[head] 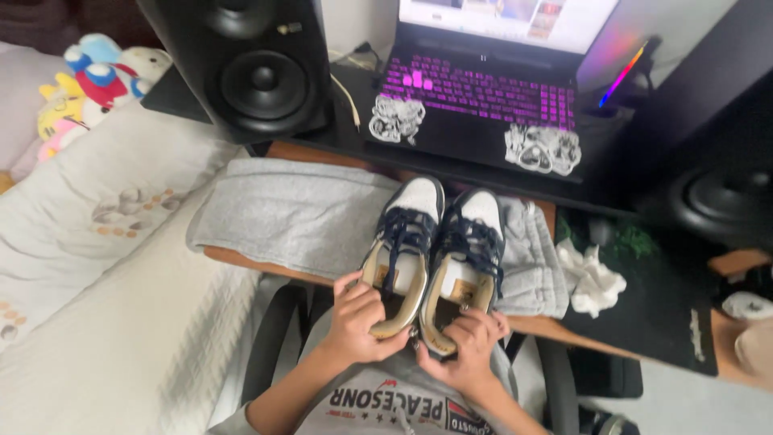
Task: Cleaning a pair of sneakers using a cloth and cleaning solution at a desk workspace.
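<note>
Both hands, left (358,318) and right (469,342), each gripping 1 sneaker heel, 2 sneakers (435,242) just beyond.

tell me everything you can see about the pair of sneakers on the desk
The pair of white and navy low-top sneakers lies side by side, toes pointing toward the open laptop with purple-lit keys, on a folded grey cloth at the desk's near edge. Toe caps are white, laces and overlays navy, collars and tongue tags tan. The material looks like leather. The left hand grips the left shoe's heel and the right hand grips the right one's.
</note>
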